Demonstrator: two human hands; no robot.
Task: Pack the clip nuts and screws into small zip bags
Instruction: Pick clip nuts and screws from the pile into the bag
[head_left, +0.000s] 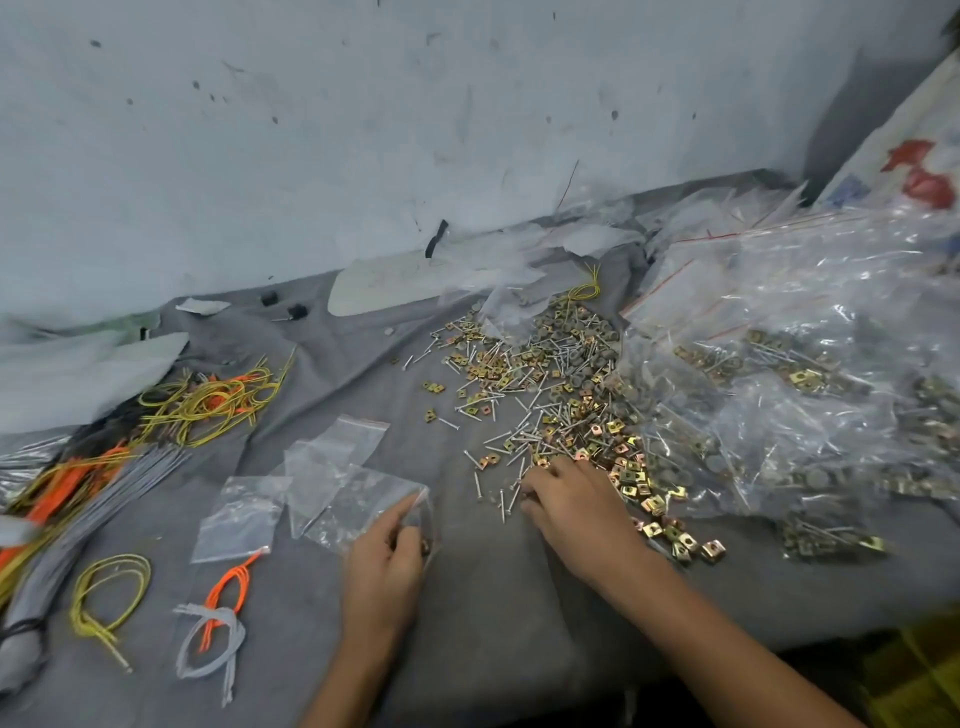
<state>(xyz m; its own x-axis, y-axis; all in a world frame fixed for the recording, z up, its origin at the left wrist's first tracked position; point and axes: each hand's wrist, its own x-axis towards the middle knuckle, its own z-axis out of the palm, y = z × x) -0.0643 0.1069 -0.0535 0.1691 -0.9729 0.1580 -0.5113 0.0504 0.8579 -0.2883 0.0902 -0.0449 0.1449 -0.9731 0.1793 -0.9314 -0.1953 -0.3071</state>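
Observation:
A loose heap of brass clip nuts (587, 415) mixed with silver screws (511, 441) covers the grey cloth at centre right. My right hand (576, 512) lies palm down at the near edge of that heap, fingertips among the screws; whether they pinch anything is hidden. My left hand (387, 551) pinches the mouth of a small clear zip bag (363, 501) lying on the cloth. Two more empty zip bags (241, 517) (337, 441) lie to the left of it.
Filled and empty plastic bags (810, 374) pile up at the right. Yellow, orange and grey wire loops (208, 400) (111, 592) (210, 639) lie at the left. A stained wall (363, 130) runs behind the table, and the table's front edge (831, 631) shows at lower right.

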